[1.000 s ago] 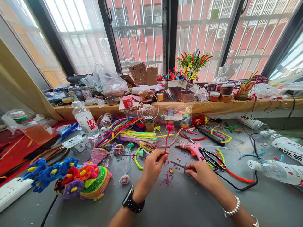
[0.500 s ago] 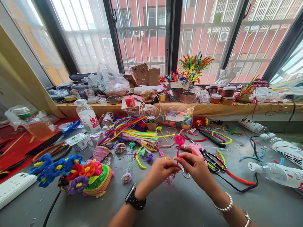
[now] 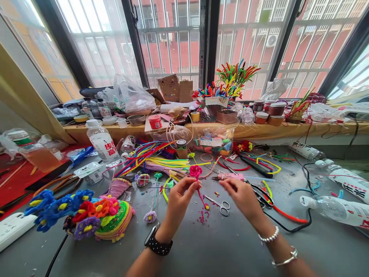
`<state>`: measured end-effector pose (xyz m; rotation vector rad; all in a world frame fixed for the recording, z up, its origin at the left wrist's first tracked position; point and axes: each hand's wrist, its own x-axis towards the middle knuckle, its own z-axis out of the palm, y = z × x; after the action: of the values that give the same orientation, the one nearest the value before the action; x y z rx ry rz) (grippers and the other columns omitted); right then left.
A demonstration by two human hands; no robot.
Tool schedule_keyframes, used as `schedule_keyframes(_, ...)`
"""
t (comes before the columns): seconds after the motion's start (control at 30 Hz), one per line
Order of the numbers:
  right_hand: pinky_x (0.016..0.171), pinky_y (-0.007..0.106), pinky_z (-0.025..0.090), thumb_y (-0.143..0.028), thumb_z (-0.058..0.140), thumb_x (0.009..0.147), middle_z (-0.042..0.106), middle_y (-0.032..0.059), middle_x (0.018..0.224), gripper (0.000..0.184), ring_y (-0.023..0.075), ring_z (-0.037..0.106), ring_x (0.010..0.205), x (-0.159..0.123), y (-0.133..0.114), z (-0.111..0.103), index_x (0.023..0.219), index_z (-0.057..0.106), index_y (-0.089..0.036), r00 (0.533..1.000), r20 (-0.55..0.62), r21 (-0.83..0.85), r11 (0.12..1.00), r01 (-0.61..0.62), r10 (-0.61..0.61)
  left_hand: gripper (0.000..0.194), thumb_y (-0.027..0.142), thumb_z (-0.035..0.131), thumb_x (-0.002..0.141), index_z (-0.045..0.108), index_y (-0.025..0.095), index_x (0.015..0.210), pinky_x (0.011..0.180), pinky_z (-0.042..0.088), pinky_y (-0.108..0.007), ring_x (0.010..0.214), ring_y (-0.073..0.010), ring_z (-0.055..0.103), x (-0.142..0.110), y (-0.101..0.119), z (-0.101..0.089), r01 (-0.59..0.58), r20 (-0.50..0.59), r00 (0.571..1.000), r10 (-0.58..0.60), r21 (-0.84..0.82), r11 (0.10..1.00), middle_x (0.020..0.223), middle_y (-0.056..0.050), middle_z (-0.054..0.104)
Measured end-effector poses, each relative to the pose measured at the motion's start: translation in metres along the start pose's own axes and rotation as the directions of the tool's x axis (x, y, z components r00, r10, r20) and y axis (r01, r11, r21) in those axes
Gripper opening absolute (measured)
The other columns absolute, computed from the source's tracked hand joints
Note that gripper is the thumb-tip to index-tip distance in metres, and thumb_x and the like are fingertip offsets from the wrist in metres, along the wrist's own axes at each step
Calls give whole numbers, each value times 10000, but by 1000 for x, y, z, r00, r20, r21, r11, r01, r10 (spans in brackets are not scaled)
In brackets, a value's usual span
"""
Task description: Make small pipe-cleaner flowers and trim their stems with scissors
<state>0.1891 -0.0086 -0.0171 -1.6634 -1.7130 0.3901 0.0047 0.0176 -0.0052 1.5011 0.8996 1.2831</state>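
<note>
Left hand (image 3: 182, 196) pinches magenta fuzzy-wire flower (image 3: 195, 171) just under bloom, hiding top of stem. Right hand (image 3: 240, 200) covers part of pink plastic glue gun (image 3: 230, 176); fingers bent, cannot tell whether anything between fingertips. Stem's lower end hard to make out against small yellow scrap (image 3: 206, 207). Flower held above middle of grey tabletop (image 3: 230, 250), bloom toward far edge, long axis slanting, stem running down rightward toward near edge. Silver metal scissors (image 3: 220, 204) just right of stem.

The fuzzy pink flower (image 3: 195, 171) is bloom-up, stem (image 3: 201, 197) slanting down.
</note>
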Motion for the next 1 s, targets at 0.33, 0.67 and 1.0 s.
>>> schedule_keyframes(0.33, 625, 335, 396, -479, 474, 743, 563, 186, 860, 435, 289, 546, 803, 13, 37, 15, 900, 542, -79, 934, -164, -612, 710, -348, 317, 146, 310, 539, 720, 568, 169, 750, 644, 442, -229, 639, -118, 547, -2, 2, 1, -15, -119, 993, 20, 44, 999, 672, -1, 593)
schedule_keyframes(0.67, 661, 293, 401, -279, 418, 770, 549, 178, 940, 338, 244, 555, 826, 14, 41, 12, 1007, 471, -45, 920, -182, -478, 787, -391, 348, 175, 326, 552, 703, 563, 161, 760, 635, 445, -233, 632, -123, 553, -1, 1, 1, 23, -123, 992, -20, 19, 1000, 665, -1, 596)
schedule_keyframes(1.0, 724, 271, 390, -422, 424, 744, 528, 142, 1059, 486, 223, 517, 921, 11, 44, -3, 1080, 437, -72, 910, -261, -260, 885, -387, 321, 142, 316, 476, 760, 472, 176, 743, 555, 408, -198, 545, -78, 497, 3, 3, 5, 23, -123, 992, -41, -148, 989, 577, 48, 525)
